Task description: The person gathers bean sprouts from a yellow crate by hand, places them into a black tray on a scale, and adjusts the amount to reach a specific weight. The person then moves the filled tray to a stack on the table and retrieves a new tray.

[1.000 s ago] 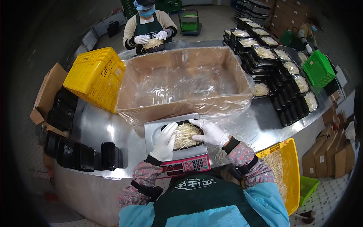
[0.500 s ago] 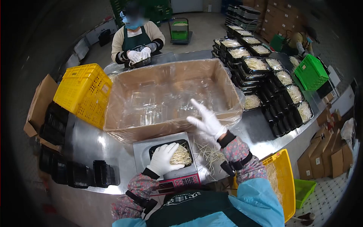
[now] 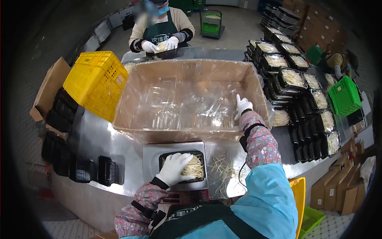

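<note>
My left hand [image 3: 174, 169], in a white glove, rests on the pale sprouts [image 3: 194, 166] in a black tray [image 3: 204, 161]. That tray sits on the metal plate of a scale [image 3: 150, 152]. My right hand [image 3: 242, 106], also gloved, reaches over the right part of a large cardboard box [image 3: 191, 134] lined with clear film. Its fingers show apart, with nothing seen in them. Clear plastic lids [image 3: 165, 115] lie inside the box. Loose sprouts [image 3: 223, 170] are scattered on the table right of the scale.
Filled trays [image 3: 293, 78] are stacked at the right, by a green crate [image 3: 344, 95]. A yellow crate [image 3: 95, 85] and empty black trays [image 3: 82, 169] stand at the left. Across the table a co-worker [image 3: 161, 28] handles sprouts; another person [image 3: 338, 63] is at the far right.
My right hand has moved right and farther away, over the box's right part. The view has shifted. My left hand stays on the sprouts. The co-worker's hands have parted over their tray.
</note>
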The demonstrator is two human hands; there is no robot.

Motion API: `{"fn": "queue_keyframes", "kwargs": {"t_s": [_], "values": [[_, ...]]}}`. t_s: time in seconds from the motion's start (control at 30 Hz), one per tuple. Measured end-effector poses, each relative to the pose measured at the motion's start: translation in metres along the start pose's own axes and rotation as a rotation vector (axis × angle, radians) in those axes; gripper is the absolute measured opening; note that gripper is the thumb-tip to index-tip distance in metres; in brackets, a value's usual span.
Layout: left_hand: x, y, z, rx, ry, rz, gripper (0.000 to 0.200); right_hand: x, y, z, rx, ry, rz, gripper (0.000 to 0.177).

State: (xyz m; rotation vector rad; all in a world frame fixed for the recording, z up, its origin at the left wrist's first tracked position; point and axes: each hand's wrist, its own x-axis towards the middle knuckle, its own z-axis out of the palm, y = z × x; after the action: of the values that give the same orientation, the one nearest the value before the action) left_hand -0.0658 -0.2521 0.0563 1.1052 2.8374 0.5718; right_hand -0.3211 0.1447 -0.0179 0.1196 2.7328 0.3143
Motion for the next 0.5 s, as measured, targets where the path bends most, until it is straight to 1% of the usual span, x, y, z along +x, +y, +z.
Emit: {"fn": "queue_keyframes", "kwargs": {"t_s": [0.07,0.1,0.13,0.17,0.2,0.23,0.33,0.4,0.5], "values": [[0.000,0.001,-0.003,0.021,-0.013,0.009,0.084,0.014,0.001,0.009,-0.077,0.257,-0.062,0.091],[0.000,0.000,-0.003,-0.003,-0.016,0.008,0.084,0.012,0.004,0.009,-0.020,0.332,-0.129,0.035],[0.001,-0.001,-0.002,-0.026,-0.012,0.005,0.084,0.008,0.006,0.009,-0.040,0.367,-0.158,0.026],[0.001,-0.001,-0.002,-0.027,-0.002,0.009,0.085,0.003,0.008,0.010,-0.062,0.400,-0.191,0.018],[0.000,-0.001,-0.002,-0.029,0.005,0.011,0.085,-0.007,0.009,0.010,-0.082,0.430,-0.225,0.015],[-0.001,-0.001,-0.002,-0.031,0.011,0.013,0.085,-0.018,0.010,0.007,-0.004,0.475,-0.278,0.012],[-0.003,0.002,-0.005,-0.077,0.034,0.006,0.089,-0.057,0.014,-0.014,0.034,0.627,-0.324,0.010],[-0.007,0.001,-0.007,-0.121,0.041,0.002,0.091,-0.089,0.017,-0.033,0.084,0.859,-0.306,0.005],[-0.018,0.000,-0.010,-0.184,0.126,0.006,0.095,-0.158,0.023,-0.076,0.265,1.149,-0.299,0.007]]}}
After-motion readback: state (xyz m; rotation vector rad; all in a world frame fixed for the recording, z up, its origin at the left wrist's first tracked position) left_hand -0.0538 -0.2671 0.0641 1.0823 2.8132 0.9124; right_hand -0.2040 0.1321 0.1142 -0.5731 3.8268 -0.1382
